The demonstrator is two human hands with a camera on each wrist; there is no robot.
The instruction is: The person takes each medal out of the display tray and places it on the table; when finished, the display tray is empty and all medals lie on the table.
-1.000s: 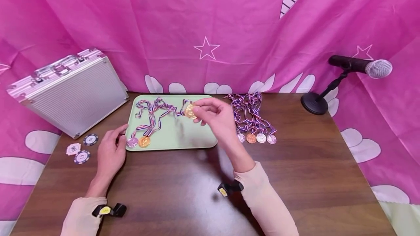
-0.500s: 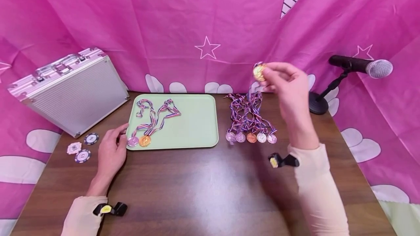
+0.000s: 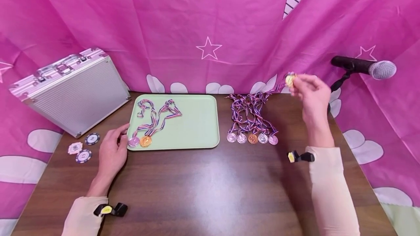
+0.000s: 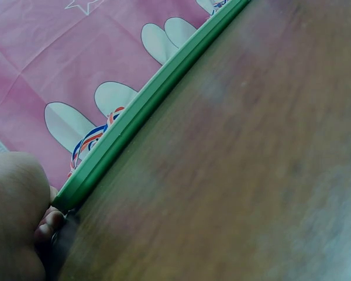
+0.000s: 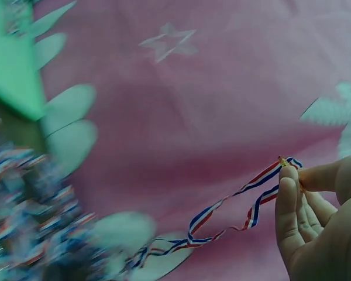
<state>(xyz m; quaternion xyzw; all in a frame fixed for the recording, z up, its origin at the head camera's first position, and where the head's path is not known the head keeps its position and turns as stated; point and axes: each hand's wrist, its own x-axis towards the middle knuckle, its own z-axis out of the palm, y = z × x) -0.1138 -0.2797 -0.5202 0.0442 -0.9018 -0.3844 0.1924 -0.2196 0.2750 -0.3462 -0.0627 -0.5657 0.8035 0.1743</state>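
Silver ribbed case (image 3: 82, 95) at far left, set at an angle, handle and latches (image 3: 63, 69) along its top. Three poker chips (image 3: 83, 156) on the tabletop (image 3: 197, 192) just near of it: two dark-rimmed, one pinkish. Far right: black microphone (image 3: 354, 64) with silver mesh head (image 3: 383, 70), lying level on a black stand (image 3: 339, 82), base mostly hidden. Pink backdrop (image 3: 170, 28) behind, star outlines, white petal shapes low down. Pale green fabric (image 3: 401, 217) at near right.
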